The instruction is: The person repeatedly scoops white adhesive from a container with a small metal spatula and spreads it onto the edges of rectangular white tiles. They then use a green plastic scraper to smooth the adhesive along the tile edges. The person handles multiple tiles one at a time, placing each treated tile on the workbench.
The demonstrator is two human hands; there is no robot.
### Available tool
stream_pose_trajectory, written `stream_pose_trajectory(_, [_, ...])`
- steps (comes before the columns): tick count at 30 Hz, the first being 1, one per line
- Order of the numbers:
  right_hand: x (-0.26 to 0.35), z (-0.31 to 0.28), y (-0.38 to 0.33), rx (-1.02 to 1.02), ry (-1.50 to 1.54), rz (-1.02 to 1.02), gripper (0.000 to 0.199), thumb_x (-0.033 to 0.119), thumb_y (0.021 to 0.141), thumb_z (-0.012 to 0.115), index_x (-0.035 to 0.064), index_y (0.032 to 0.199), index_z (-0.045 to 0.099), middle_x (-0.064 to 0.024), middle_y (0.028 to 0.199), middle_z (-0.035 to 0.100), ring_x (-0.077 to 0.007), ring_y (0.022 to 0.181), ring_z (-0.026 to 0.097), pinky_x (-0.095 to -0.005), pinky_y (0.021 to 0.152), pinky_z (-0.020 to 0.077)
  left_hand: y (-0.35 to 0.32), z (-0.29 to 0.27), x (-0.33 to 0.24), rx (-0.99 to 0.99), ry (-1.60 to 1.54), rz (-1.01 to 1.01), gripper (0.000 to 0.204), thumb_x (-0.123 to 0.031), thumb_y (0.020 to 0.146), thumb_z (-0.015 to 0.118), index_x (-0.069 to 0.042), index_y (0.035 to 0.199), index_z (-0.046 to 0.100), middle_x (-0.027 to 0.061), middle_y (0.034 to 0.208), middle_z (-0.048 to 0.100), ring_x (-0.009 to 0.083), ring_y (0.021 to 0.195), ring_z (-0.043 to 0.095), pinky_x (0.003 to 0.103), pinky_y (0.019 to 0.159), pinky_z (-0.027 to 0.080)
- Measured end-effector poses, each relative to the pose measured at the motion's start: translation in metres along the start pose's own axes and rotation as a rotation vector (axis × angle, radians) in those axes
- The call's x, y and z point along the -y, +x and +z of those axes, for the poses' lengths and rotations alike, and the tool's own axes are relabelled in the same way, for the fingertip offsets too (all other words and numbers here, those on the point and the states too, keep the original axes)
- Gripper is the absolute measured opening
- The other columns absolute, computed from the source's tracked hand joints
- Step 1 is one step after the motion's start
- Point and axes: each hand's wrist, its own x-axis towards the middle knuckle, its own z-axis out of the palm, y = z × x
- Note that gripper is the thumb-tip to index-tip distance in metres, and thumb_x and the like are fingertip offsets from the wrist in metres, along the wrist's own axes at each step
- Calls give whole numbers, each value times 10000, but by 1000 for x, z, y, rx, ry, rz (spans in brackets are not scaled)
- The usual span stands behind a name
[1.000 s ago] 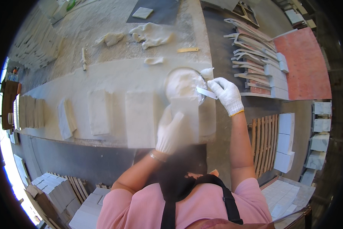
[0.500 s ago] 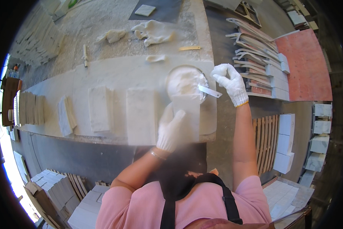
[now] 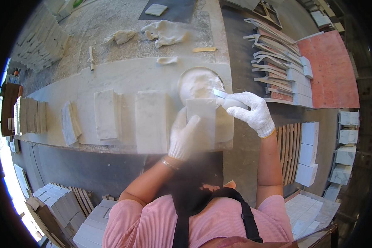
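A white rectangular stone tile (image 3: pixel 201 124) stands tilted at the bench's near edge. My left hand (image 3: pixel 182 136), in a white glove, grips it from its left side, thumb across its face. Just beyond the tile sits a round bowl (image 3: pixel 181 78) of white paste (image 3: pixel 198 84). A flat metal scraper blade (image 3: pixel 220 93) reaches over the bowl's right side. My right hand (image 3: pixel 252 111), also gloved, has its fingers closed around the blade's outer end, which they hide.
Stacked white tiles (image 3: pixel 151 120) stand along the bench's near edge to the left. Crumpled gloves (image 3: pixel 167 33), a yellowish strip (image 3: pixel 204 49) and a small white tube-like tool (image 3: pixel 91 58) lie farther back. Right of the bench, thin stone strips (image 3: pixel 273 62) lie beside a red board (image 3: pixel 328 70).
My right hand has come down toward me and closed on the scraper's end, which stuck out of the bowl untouched before. My left hand keeps the tile in nearly the same place.
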Motion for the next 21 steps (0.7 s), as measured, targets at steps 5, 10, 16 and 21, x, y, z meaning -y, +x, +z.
stream_pose_trajectory(5, [5,-1,0,12,-29,-10,272,150,865,846,59,1122,833,-100,1011,785,-176,903,729,-317,838,555,-1,1,-1,2,-28,-15,523,-176,1063,646,43,1522,521,85,1409,647,146,1271,576,315,1098,460])
stream_pose_trajectory(10, [4,-1,1,1,-53,-26,306,152,825,876,53,1111,836,-84,967,769,-178,863,701,-321,805,540,0,1,-1,-6,-20,1,576,-178,1037,659,55,1534,484,101,1364,644,168,1214,614,334,1034,517])
stream_pose_trajectory(16, [-2,2,2,-14,-46,-46,315,147,805,887,47,1099,836,-80,963,768,-179,856,688,-329,798,536,1,0,0,7,-59,-10,592,-180,1036,658,64,1541,468,106,1375,637,170,1224,611,333,1042,512])
stream_pose_trajectory(21, [-1,1,2,1,-55,-42,301,155,820,874,63,1105,840,-85,966,769,-180,858,697,-325,802,539,-1,0,-1,15,-31,-19,538,-172,1064,641,45,1537,504,98,1432,636,159,1291,570,322,1115,448])
